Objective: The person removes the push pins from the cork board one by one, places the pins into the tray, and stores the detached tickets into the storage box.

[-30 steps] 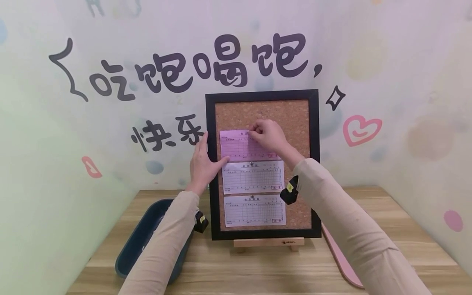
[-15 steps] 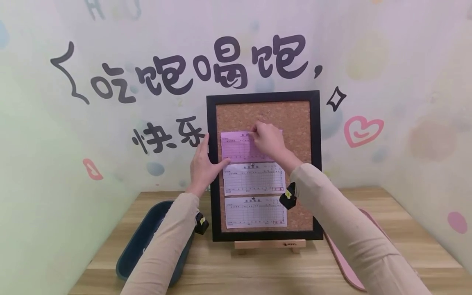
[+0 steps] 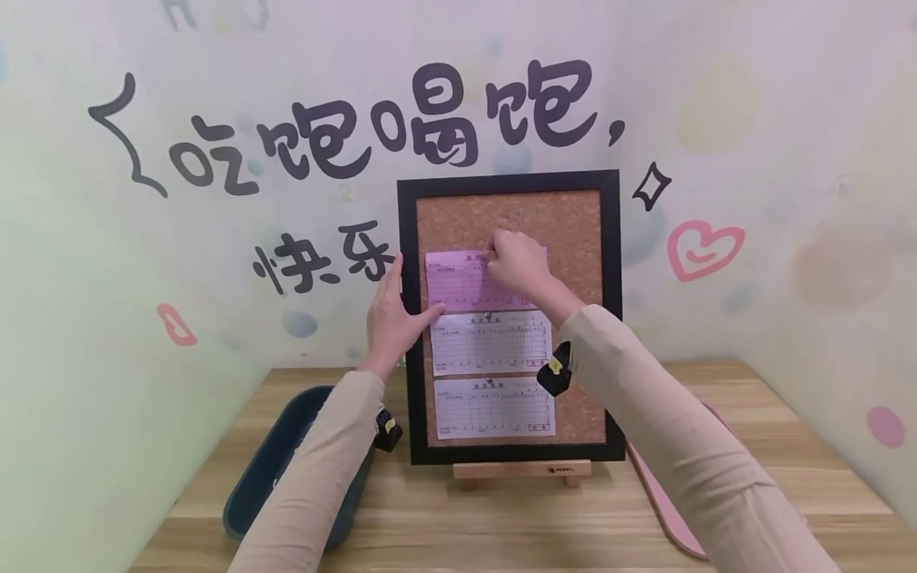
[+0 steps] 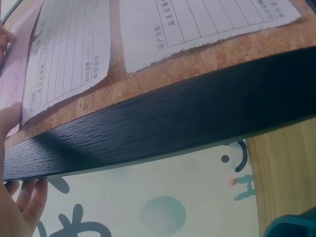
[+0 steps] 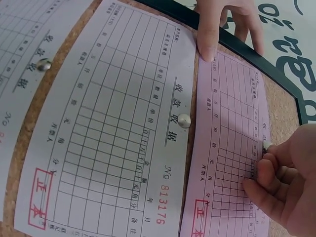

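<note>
A black-framed cork board (image 3: 566,219) stands upright on the table. My left hand (image 3: 396,322) grips its left side, thumb in front on the lower left corner of a pink receipt (image 3: 458,282) and fingers behind the frame, as the left wrist view shows. At the receipt's top edge my right hand (image 3: 521,261) has its fingers curled in, thumb and fingertip at a silver thumbtack (image 5: 267,145). Below hang two white receipts, an upper (image 3: 458,346) and a lower one (image 3: 466,410), each held by a silver tack at its top.
The board rests on a small wooden easel (image 3: 523,471). On the left of the wooden table (image 3: 516,525) is a dark blue tray (image 3: 239,501), partly behind my left sleeve. A pink flat board (image 3: 662,509) lies at the right, partly under my right arm. A wall stands behind.
My right hand has turned inward at the pink receipt's top edge, its back now facing the head camera and hiding the fingertips. The left hand keeps its place on the frame.
</note>
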Demonstrator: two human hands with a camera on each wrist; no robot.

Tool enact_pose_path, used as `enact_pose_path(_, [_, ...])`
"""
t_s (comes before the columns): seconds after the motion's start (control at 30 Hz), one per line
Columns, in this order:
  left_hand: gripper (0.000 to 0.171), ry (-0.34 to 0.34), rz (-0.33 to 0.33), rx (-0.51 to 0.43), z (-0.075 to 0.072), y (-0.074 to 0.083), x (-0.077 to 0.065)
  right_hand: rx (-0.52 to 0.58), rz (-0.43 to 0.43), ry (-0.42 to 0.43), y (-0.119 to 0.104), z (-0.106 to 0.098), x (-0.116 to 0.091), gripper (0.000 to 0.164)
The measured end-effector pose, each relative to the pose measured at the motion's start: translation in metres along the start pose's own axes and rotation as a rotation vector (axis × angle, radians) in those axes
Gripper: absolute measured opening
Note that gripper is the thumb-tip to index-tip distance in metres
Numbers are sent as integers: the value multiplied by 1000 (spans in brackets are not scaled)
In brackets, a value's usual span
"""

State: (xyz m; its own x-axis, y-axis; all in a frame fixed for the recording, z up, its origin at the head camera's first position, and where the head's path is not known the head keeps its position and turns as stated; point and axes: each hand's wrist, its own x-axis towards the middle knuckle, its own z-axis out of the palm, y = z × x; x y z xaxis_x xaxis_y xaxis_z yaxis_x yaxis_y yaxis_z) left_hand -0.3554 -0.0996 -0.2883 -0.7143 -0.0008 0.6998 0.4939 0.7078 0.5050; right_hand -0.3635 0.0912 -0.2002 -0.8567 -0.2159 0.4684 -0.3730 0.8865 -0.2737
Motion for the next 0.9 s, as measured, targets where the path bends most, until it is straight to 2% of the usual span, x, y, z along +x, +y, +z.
enact_pose_path(0.13, [97,-17,-11,3,0,-1,-2,-4,4,-7,1,0,-1,15])
enact_pose_path(0.37, [97,-18,-11,12,-2,1,-1,-115,-43,-3,0,0,-3,19])
enact_pose_path(0.9, [96,-33,-46,-3,-4,5,0,44,-76,-30,14,2,6,14])
